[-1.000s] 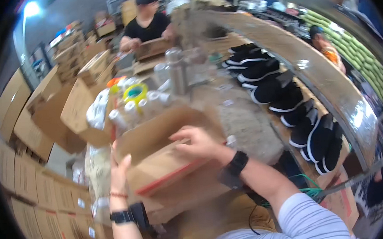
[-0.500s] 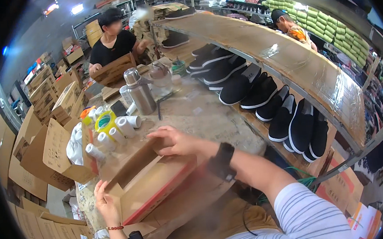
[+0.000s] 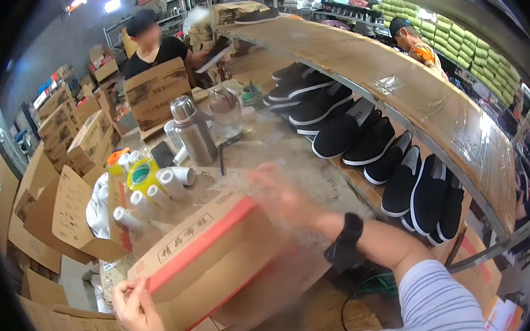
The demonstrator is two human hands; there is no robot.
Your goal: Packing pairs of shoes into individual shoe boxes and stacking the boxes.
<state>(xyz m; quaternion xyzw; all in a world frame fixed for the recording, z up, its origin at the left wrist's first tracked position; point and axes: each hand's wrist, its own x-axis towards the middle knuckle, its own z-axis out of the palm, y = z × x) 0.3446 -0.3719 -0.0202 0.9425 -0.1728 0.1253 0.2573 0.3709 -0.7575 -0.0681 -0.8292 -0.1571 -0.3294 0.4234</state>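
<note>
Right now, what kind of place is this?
Probably a shoe packing workshop or warehouse. Rows of black slip-on shoes line a long wooden shelf, flat cardboard cartons are stacked along the left, and the left hand grips a red-edged shoebox on the worktable.

My left hand point(image 3: 137, 310) grips a matt brown cardboard shoebox with a red-edged lid point(image 3: 204, 256). Behind it stand a shiny brushed-steel flask point(image 3: 192, 131), glossy white plastic tubes point(image 3: 150, 195) and black cloth shoes point(image 3: 368, 143).

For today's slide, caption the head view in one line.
Left hand grips a red-edged cardboard shoebox on the workbench; right hand hovers, blurred.
</note>
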